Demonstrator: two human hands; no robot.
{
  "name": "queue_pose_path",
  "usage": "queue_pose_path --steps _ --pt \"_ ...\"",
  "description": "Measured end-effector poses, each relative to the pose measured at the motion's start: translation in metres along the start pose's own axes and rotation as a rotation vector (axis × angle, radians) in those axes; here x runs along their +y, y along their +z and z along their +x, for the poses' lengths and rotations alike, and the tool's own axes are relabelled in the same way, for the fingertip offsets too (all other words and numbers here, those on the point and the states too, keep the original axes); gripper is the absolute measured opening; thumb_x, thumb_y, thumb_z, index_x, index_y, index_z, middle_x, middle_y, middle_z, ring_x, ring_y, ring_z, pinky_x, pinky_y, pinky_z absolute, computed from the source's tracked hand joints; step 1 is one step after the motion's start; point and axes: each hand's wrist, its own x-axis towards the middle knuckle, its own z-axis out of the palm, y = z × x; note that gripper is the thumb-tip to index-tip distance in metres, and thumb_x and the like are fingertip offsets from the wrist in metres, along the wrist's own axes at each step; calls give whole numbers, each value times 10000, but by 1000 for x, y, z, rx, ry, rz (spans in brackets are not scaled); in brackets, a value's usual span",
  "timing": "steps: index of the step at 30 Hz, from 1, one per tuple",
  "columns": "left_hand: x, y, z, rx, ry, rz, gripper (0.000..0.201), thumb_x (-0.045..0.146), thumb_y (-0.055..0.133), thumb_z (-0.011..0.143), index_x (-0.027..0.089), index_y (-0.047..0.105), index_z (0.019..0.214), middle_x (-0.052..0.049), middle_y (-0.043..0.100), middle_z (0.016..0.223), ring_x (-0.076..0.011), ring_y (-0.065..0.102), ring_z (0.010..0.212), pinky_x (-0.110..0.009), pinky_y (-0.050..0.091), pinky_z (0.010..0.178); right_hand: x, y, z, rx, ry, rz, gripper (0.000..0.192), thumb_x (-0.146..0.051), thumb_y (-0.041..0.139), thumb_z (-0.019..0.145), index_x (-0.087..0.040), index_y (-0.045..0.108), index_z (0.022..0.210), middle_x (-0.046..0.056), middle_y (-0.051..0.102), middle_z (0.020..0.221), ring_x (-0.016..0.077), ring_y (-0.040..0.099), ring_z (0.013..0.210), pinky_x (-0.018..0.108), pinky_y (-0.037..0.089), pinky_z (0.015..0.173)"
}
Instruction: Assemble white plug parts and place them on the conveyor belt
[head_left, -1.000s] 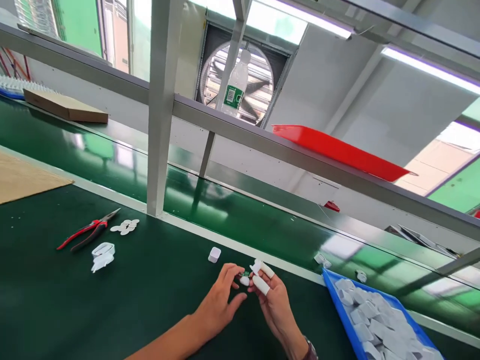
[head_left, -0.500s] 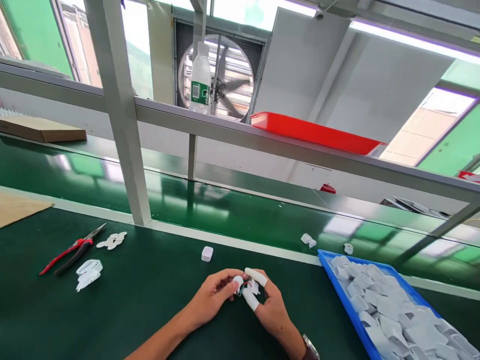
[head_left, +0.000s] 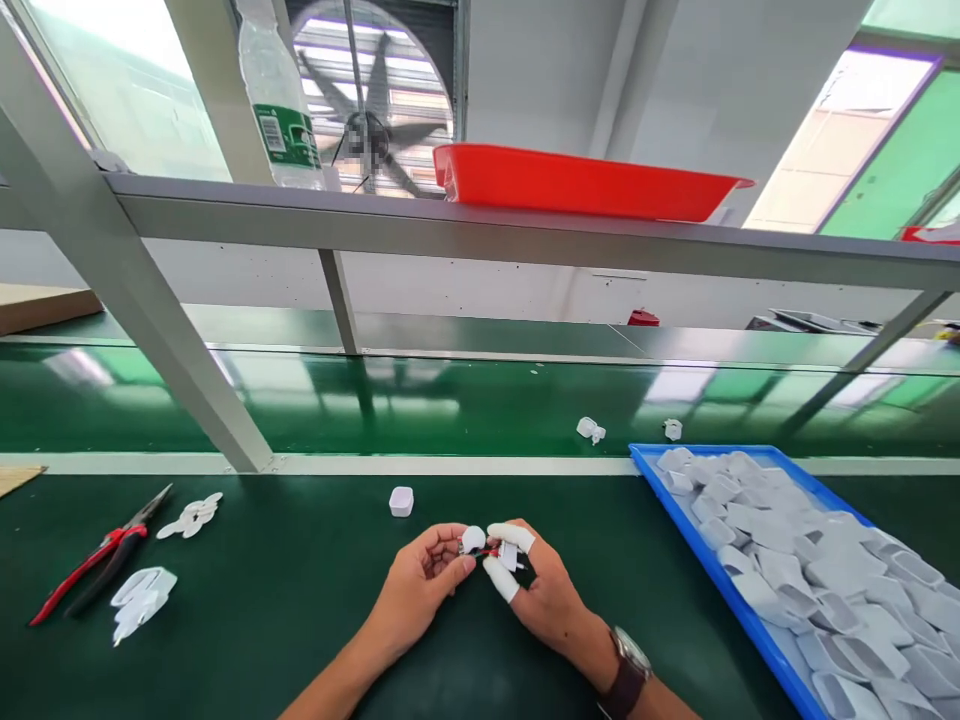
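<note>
Head view: blue tray [head_left: 652, 464] at right on the green bench [head_left: 300, 590], heaped with white plastic housings [head_left: 795, 560], too many and too overlapped to count. Red tray [head_left: 585, 185] up on the grey shelf rail [head_left: 525, 235], contents hidden from below. One clear water bottle [head_left: 279, 100] with a green label standing on the same rail, left of the red tray.

Low centre, both hands brought together over the bench. Left hand [head_left: 420, 590] pinching a small white part [head_left: 472, 540] between thumb and fingertips. Right hand [head_left: 544, 595], two fingers capped in white finger cots [head_left: 501, 580], pinching the other end of the same small assembly, with red wire [head_left: 487, 551] bridging the two grips. Dark watch [head_left: 626, 670] on the right wrist.

One white square cap [head_left: 401, 501] lying alone just beyond the hands, nothing between. Far left: one pair of red-handled pliers [head_left: 97, 555], shut and lying flat; beside them a small cluster of flat white pieces [head_left: 191, 516], number unclear; nearer, a white strip-like scrap [head_left: 139, 595]. Beyond the bench edge, on the glossy belt [head_left: 450, 405], two loose white parts [head_left: 590, 430] and [head_left: 673, 429], well apart from the hands, near the blue tray's far corner. Slanted grey post [head_left: 150, 330] rising from the bench edge at left, crossing the sight of the belt there.
</note>
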Motion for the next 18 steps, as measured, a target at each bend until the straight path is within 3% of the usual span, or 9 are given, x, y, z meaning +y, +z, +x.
queue_pose_path --steps 3,7,13,15,18 --pt "2 -1 -1 -65 -6 20 547 530 843 759 148 706 1126 -84 719 954 -137 574 767 -223 466 614 2 0 -1 49 52 60 354 -167 606 932 -269 576 1269 11 682 970 132 639 799 264 549 750" --pt "3 0 -3 -124 4 -14 505 500 831 786 141 701 1115 -90 705 985 -124 554 758 -224 469 614 3 -3 -1 -19 6 135 391 -186 634 925 -287 588 1299 25 683 1049 131 634 814 269 558 743" --pt "-1 -8 -4 -93 71 101 661 497 858 738 196 598 1266 -7 620 840 -125 541 695 -261 491 632 4 -3 0 -44 -13 195 429 -146 649 912 -330 600 1297 -2 697 999 116 623 752 248 552 689" --pt "0 -18 -2 60 195 304 645 517 845 734 207 611 1249 -15 621 868 -138 544 709 -305 514 701 4 -2 1 1 -31 192 463 -136 647 909 -326 577 1325 8 693 1020 119 626 759 247 555 688" --pt "2 -42 9 480 396 654 566 567 752 796 220 638 1229 -81 620 1074 -212 591 868 -410 549 845 4 -3 2 65 -77 147 440 -122 632 908 -304 581 1305 32 676 1052 132 628 787 256 559 696"
